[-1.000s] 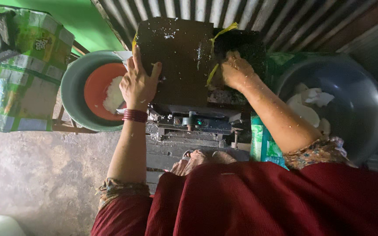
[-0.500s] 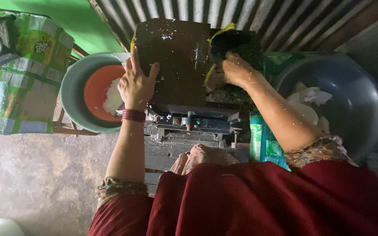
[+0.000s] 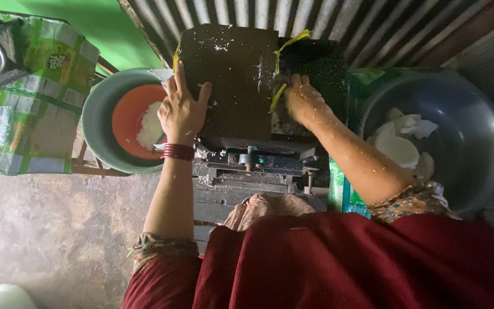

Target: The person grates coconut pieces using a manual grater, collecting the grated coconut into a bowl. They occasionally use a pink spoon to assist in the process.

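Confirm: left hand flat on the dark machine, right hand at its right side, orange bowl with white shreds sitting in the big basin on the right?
One thing is off. The orange bowl with white shreds sits in the green basin on the left, beside the left hand, as the head view shows. The grey basin on the right holds white pieces. The hands are as stated: left flat on the machine, right hand at its right side.

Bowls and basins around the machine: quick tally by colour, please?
Grey-green basin, left of the left hand: 1
Orange bowl, inside that basin: 1
Dark grey basin, beyond the right hand, holding white pieces: 1
Total: 3
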